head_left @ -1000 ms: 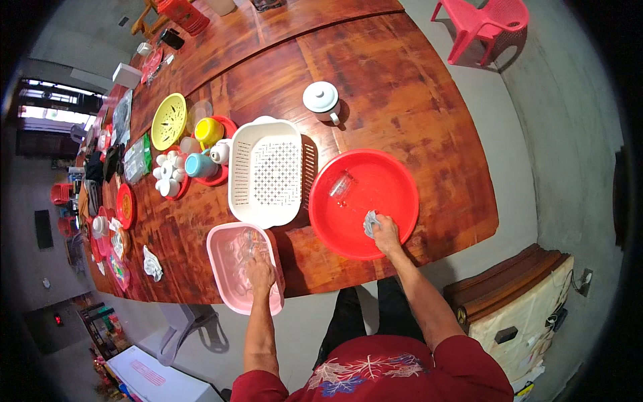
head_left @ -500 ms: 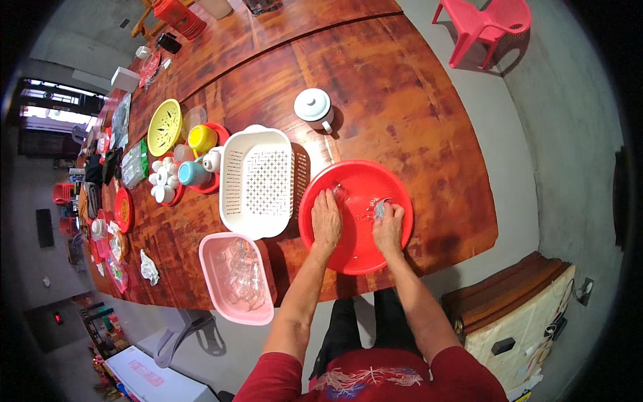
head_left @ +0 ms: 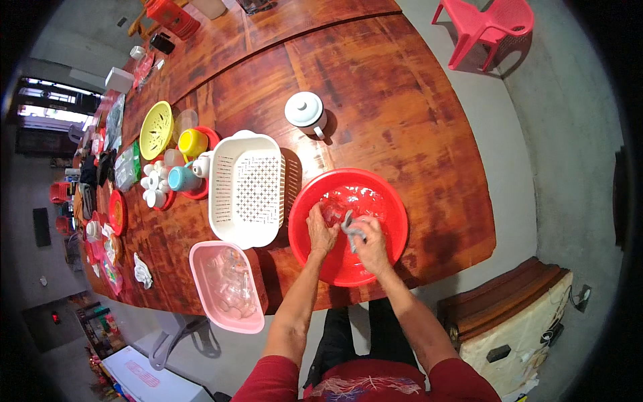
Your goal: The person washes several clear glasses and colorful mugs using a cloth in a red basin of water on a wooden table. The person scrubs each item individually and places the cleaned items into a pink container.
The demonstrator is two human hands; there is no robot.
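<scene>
Fingers of both hands are curled in the red basin (head_left: 395, 201) at the table's (head_left: 402, 107) near edge: left hand (head_left: 321, 231) grips a clear glass (head_left: 333, 212), right hand (head_left: 370, 242) holds a grey cloth (head_left: 351, 226) against it. Glass looks wet, so likely slippery and fragile; grip round the body, not the rim. White basket (head_left: 244, 187) sits just beside the basin.

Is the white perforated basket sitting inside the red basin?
No, the white perforated basket sits on the wooden table beside the red basin, where both hands work.
</scene>
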